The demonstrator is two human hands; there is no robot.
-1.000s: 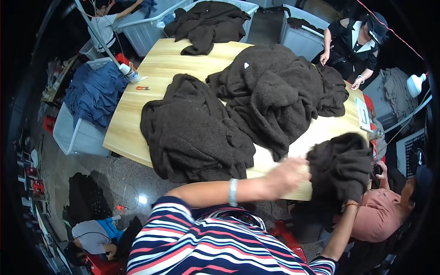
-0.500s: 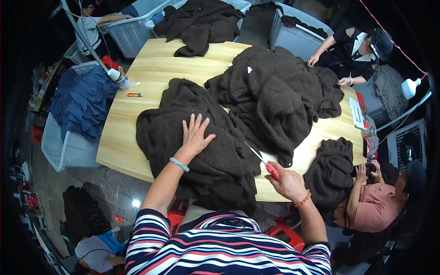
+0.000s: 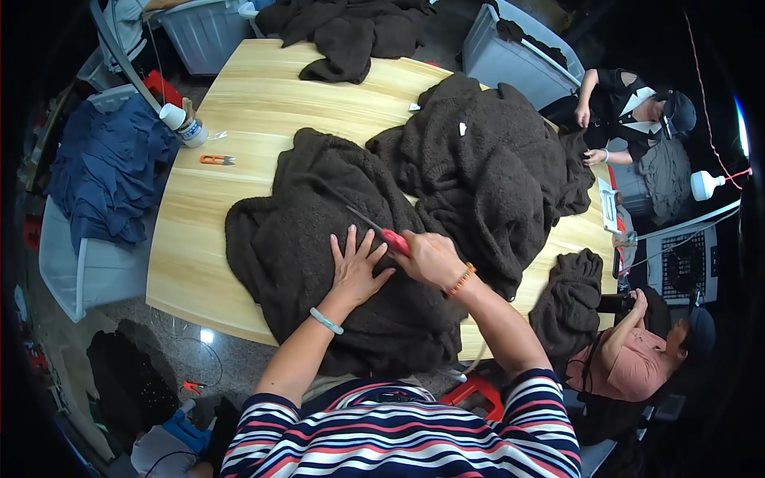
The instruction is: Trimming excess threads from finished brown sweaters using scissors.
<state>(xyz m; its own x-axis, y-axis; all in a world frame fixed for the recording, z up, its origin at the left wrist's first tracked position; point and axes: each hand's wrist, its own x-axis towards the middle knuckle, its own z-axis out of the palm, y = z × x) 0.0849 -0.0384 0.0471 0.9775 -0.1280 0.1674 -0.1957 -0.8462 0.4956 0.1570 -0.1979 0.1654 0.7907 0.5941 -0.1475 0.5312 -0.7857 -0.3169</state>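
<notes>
A dark brown fleecy garment [image 3: 299, 231] lies spread on the table in front of me. My left hand [image 3: 356, 269] rests flat on it with the fingers spread. My right hand [image 3: 434, 261] is closed around the red handle of a pair of scissors [image 3: 396, 242]. Their slim metal blades point up and left over the cloth, just beyond my left fingertips. Whether the tips touch the cloth I cannot tell. Beside this garment, to the right, is a large heap of the same brown fleece [image 3: 494, 175] with small white tags on it.
Orange thread snips [image 3: 217, 160] and a white bottle [image 3: 190, 131] lie toward the table's left edge [image 3: 171, 239]. Blue cloth [image 3: 107, 167] fills a bin at left. More brown pieces [image 3: 570, 291] lie at right, near two seated people [image 3: 625, 362]. A red stool [image 3: 476, 394] stands below the table.
My right hand has carried the scissors left and up, from the garment's right edge to its middle beside my left hand. The left hand stays flat on the cloth. The view has shifted.
</notes>
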